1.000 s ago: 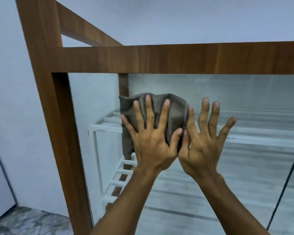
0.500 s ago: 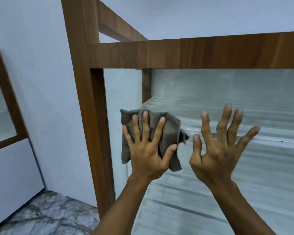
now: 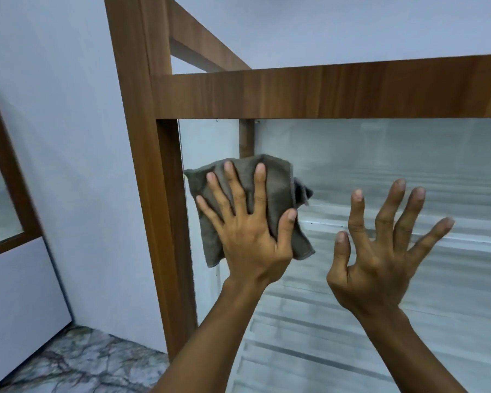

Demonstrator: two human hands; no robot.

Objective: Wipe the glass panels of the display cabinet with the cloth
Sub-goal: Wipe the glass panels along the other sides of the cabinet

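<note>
Head view cuts off a good deal: both of your forearms run out of the bottom edge, the display cabinet's wooden frame point(image 3: 323, 92) leaves the picture at the top and right, and the second wood-framed pane point(image 3: 0, 194) at far left shows only a slice. Through the glass panel point(image 3: 380, 165) the interior is hazy; you can make out pale horizontal shelf slats point(image 3: 352, 321) but nothing sharper, and whether streaks on the glass are dirt or reflection cannot be told.

Your left hand point(image 3: 247, 236) lies flat with fingers spread, pressing the grey cloth point(image 3: 275, 188) against the glass panel just beside the frame's left upright post point(image 3: 165, 222). The cloth is crumpled, its lower corner hanging below your palm and a fold sticking out to the right. Your right hand point(image 3: 380, 262) is spread wide and holds nothing; whether its palm touches the glass cannot be told. The two hands are near but apart.

Around you, a plain pale wall point(image 3: 68, 137) stands left of the cabinet, and marbled floor point(image 3: 77, 361) shows at the lower left. No labels or writing can be read anywhere.
</note>
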